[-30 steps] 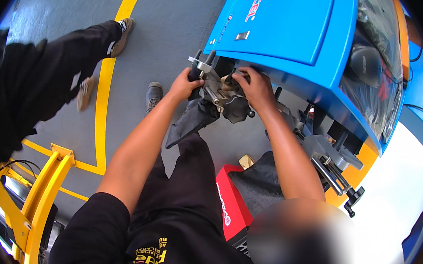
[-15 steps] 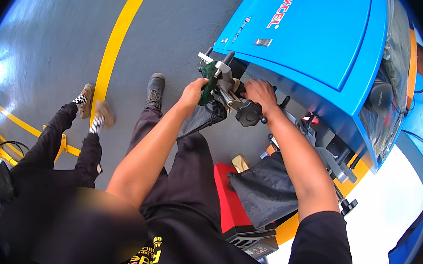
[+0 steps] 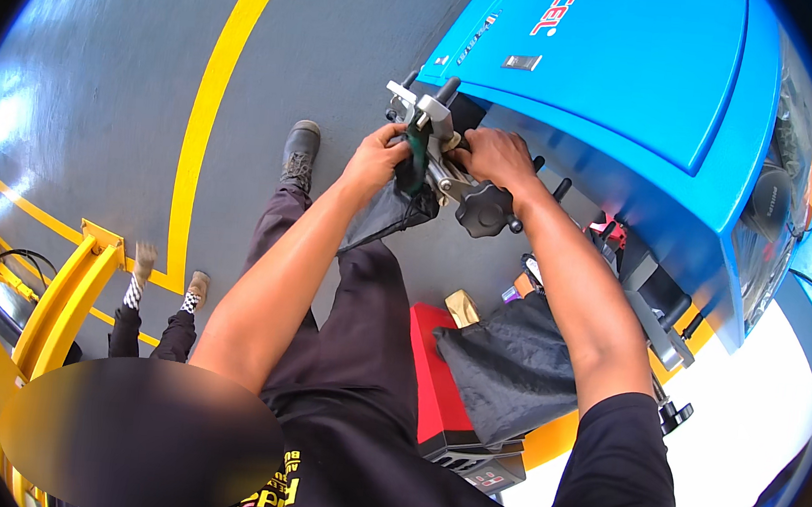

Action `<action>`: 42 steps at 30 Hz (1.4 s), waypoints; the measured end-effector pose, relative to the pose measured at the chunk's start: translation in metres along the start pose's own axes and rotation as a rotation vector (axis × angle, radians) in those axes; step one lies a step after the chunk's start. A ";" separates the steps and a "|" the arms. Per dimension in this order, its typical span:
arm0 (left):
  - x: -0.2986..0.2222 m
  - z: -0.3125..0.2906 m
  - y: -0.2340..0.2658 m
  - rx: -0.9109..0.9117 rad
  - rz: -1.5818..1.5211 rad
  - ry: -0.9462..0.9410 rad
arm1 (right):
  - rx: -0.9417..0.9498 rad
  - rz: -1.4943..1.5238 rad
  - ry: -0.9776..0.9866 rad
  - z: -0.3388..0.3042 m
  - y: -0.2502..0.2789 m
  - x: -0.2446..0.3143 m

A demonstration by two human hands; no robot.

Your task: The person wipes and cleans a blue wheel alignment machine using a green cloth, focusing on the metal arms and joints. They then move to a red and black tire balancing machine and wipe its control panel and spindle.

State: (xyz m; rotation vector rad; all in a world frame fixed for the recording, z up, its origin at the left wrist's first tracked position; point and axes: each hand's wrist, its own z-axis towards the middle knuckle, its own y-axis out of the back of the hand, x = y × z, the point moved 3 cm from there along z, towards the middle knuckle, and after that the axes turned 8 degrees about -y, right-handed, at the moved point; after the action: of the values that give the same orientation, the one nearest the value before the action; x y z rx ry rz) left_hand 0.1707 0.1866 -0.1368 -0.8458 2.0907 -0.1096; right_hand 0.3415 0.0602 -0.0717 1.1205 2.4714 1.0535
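Note:
Between my hands is a metal wheel clamp (image 3: pixel 434 113) with silver blocks, black pegs and a black star-shaped knob (image 3: pixel 484 210). My left hand (image 3: pixel 375 163) is closed, its fingers pinching the edge of a dark cloth bag (image 3: pixel 392 216) that hangs below the clamp. A dark green patch shows beside those fingertips. On the clamp's other side my right hand (image 3: pixel 497 158) is closed, fingers curled against its body by a small tan piece; the fingertips are partly hidden.
A blue cabinet (image 3: pixel 620 75) stands at the far right, with more clamp parts (image 3: pixel 655 306) along its near side. Nearer are a red machine (image 3: pixel 430 370), a black cloth (image 3: pixel 511 367) and a yellow box (image 3: pixel 462 308). Another person's feet (image 3: pixel 143 261) and a yellow frame (image 3: pixel 64 298) are at left.
My left fingers have shifted from the green part to the dark bag's edge beside the clamp. My right hand has moved slightly up and left. The other person has stepped nearer the yellow frame.

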 end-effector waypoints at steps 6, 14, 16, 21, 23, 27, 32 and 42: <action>-0.003 0.019 -0.008 -0.090 0.553 -0.140 | -0.179 0.205 0.140 0.000 0.001 0.000; -0.029 0.025 -0.011 -0.025 0.713 -0.233 | -0.069 0.117 0.001 0.001 -0.002 0.010; -0.032 0.033 -0.012 0.010 0.745 -0.252 | -0.073 0.101 -0.019 0.000 0.001 0.009; -0.031 0.044 -0.020 0.067 0.866 -0.192 | -0.029 0.152 -0.102 -0.007 -0.003 0.003; -0.023 0.046 -0.020 0.075 0.881 -0.217 | -0.021 0.153 -0.121 -0.011 -0.007 -0.002; -0.036 0.048 -0.024 0.222 0.892 -0.274 | -0.087 0.135 -0.145 -0.021 -0.011 -0.007; -0.034 0.040 -0.016 0.105 0.863 -0.207 | -0.033 0.130 -0.148 -0.009 -0.014 -0.007; -0.015 0.048 -0.010 0.140 0.841 -0.125 | -0.101 0.112 -0.121 -0.003 -0.015 -0.004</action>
State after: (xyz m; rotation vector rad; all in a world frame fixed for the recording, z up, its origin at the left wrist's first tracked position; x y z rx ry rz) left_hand 0.2180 0.1979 -0.1534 0.1459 2.1211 0.2393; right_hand 0.3346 0.0491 -0.0805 1.2642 2.2596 1.0938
